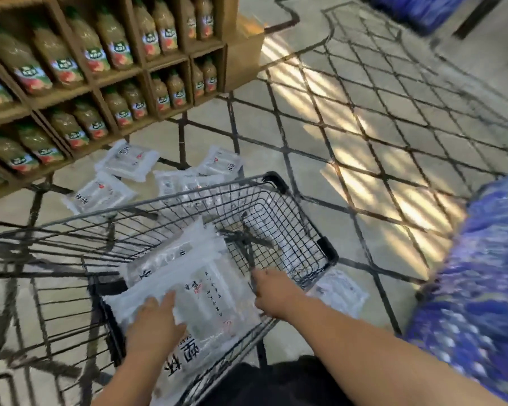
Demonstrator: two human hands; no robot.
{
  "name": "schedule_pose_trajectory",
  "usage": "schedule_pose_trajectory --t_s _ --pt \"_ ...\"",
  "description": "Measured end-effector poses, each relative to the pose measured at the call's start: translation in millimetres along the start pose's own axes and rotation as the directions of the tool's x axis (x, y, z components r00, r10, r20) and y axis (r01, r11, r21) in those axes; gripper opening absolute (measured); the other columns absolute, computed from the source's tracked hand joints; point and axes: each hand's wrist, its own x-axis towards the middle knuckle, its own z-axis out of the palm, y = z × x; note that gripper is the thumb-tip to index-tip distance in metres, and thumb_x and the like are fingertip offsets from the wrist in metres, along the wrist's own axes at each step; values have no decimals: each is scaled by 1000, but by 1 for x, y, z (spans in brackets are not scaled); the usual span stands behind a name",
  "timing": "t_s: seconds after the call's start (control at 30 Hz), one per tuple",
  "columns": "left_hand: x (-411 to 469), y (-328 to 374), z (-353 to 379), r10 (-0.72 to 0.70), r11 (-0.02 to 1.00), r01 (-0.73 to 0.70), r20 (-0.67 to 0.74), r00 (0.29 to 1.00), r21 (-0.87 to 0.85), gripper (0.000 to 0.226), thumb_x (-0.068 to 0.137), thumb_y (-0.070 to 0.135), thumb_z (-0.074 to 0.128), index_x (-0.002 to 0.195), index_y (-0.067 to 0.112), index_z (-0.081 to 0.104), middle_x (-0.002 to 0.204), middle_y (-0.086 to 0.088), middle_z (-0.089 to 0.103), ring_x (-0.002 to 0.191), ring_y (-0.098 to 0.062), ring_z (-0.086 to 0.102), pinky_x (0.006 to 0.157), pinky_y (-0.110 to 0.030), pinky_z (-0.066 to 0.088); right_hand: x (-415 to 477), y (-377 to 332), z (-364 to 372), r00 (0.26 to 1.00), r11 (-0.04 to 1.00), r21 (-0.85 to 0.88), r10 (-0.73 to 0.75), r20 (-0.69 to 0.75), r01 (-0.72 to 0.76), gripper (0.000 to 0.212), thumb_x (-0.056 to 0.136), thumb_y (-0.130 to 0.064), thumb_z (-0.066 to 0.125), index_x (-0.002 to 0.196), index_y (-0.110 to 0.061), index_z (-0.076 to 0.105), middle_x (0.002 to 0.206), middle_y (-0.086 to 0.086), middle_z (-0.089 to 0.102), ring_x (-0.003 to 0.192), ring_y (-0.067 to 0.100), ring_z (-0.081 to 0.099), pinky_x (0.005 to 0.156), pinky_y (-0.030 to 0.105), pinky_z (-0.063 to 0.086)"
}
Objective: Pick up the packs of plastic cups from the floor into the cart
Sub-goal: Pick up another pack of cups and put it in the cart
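A black wire cart [276, 183] stands in front of me. Inside it lie clear packs of plastic cups; the top pack [211, 300] rests at the near end. My left hand [154, 326] lies on this pack's near left side with the fingers spread flat. My right hand [272, 294] is at the pack's right edge, fingers curled down by the cart's wire; the image is blurred. Several more packs lie on the floor beyond the cart: one [128, 161] by the shelf, one [99, 194] to the left, one [220, 162] farther right. Another pack [339, 291] lies on the floor right of the cart.
A wooden shelf [79, 92] full of juice bottles stands at the left, close to the floor packs. Blue wrapped goods [481, 273] rise at the right. The tiled floor [364, 112] with dark diamond lines stretches ahead.
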Motion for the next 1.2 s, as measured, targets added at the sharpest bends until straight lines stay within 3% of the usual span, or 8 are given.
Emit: schedule_pose_trajectory --t_s 0.23,0.4,0.53,0.63,0.73,1.0,1.1,1.2 --pt "17 125 -23 313 946 -308 -42 949 98 76 86 58 58 151 35 25 139 -5 40 119 -27 46 87 -39 51 -58 114 -12 942 932 294 276 -190 -213 67 89 -24 57 150 -22 31 147 9 38 128 30 45 101 41 44" --pt "12 232 -20 459 868 -444 -23 888 223 81 84 67 54 151 31 26 149 -7 36 130 -28 43 95 -42 51 -104 223 12 839 780 480 523 -148 -402 73 82 -33 55 151 -24 31 147 7 38 128 31 45 102 44 44" --pt "2 327 -5 571 782 -544 2 821 303 80 84 66 54 151 30 27 147 -7 38 130 -27 43 100 -41 46 -130 315 38 750 680 529 651 -117 -507 65 77 -57 59 132 -25 46 130 8 52 113 30 53 91 41 49" --pt "-11 398 20 622 734 -593 23 783 331 74 85 63 55 147 27 34 146 -6 40 128 -29 43 96 -42 48 -157 378 38 704 630 564 701 -115 -534 64 83 -47 56 139 -20 41 132 9 48 118 30 48 92 38 45" --pt "-24 463 52 633 714 -618 72 770 328 74 86 63 56 145 23 38 145 -6 41 126 -30 45 93 -41 51 -173 444 42 679 574 612 729 -81 -544 70 89 -42 57 148 -19 29 141 10 40 128 30 42 98 39 43" --pt "-40 592 120 499 796 -537 200 843 280 73 88 58 55 149 24 35 147 -9 41 127 -30 47 97 -40 44 -174 575 56 667 517 637 745 -6 -572 69 91 -44 58 146 -14 29 145 14 37 132 33 37 102 41 41" --pt "-19 624 141 422 863 -463 216 881 202 73 87 56 60 148 25 37 145 -10 43 125 -30 49 95 -41 44 -146 607 71 663 491 648 748 30 -583 66 91 -42 57 143 -13 28 144 15 36 129 33 39 99 43 44" --pt "32 646 188 417 854 -466 232 879 233 75 83 59 62 146 25 38 140 -9 49 124 -29 50 97 -45 45 -97 638 102 658 471 636 749 78 -612 57 89 -40 58 132 -12 34 135 16 41 121 35 43 95 44 45"
